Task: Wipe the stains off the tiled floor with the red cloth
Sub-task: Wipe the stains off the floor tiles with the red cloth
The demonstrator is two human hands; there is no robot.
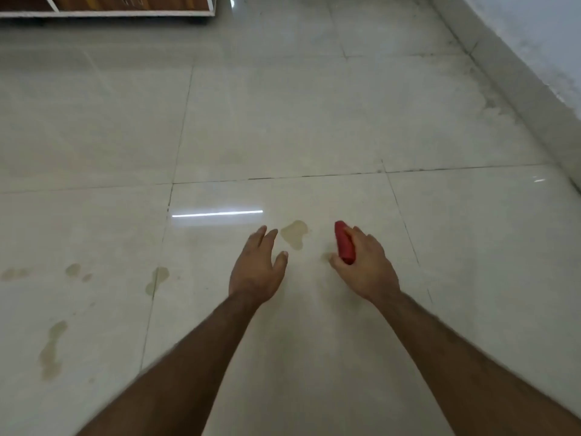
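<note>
The tiled floor (283, 121) is a pale cream-grey, glossy, crossed by thin dark grout lines that cut it into large squares. The red cloth (343, 243), a plain saturated red with no pattern, shows at 3 o'clock of the nearest stain (294, 233), a yellowish-tan blotch with a slightly darker rim. More stains of the same dull tan (some fainter, almost olive) lie toward 8 and 9 o'clock on the floor (52, 347). A bright white streak of reflected light (217, 214) crosses the tile at 10 o'clock of that blotch. At 11 o'clock stands furniture (125, 4) with brown wood grain and white edging. The wall (534, 33) at 2 o'clock is whitish-blue above a grey skirting, with dark grime smudged along the floor beside it.
</note>
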